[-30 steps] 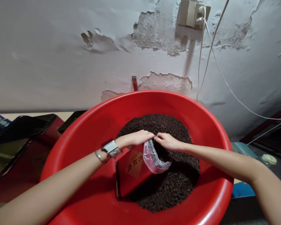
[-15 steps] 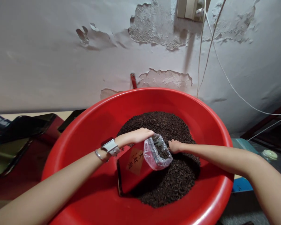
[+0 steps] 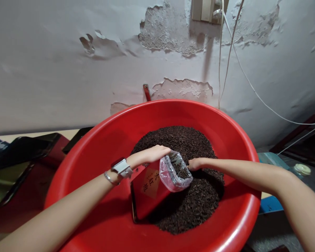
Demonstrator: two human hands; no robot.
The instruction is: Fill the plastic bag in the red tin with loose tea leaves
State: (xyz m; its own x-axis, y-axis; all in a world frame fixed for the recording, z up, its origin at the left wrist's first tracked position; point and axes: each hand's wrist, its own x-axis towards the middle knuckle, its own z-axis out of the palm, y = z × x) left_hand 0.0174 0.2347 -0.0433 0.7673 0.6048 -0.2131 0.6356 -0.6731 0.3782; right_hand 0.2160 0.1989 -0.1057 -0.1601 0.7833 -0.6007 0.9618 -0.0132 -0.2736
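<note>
A red tea tin (image 3: 150, 187) with dark Chinese lettering on a tan label lies tilted in a wide red plastic basin (image 3: 102, 145). A clear plastic bag (image 3: 170, 175) lines the tin and folds out over its mouth, with dark leaves inside. My left hand (image 3: 157, 153) holds the tin along its upper side, fingertips at the bag's rim. A heap of dark loose tea leaves (image 3: 178, 134) surrounds the mouth. At the right edge of that mouth, low against the heap, is my right hand (image 3: 195, 163), fingers curled; what they hold is hidden.
Left of the basin stand open dark containers (image 3: 36, 147) on a pale surface. White cables (image 3: 248, 78) hang from a socket box (image 3: 209, 10) on the peeling wall. A teal plastic item (image 3: 271, 159) and a blue flat item (image 3: 271, 204) are at the right.
The camera view has shifted slightly. My right hand stays at the bag's mouth with little movement, and my left hand keeps its hold on the tin.
</note>
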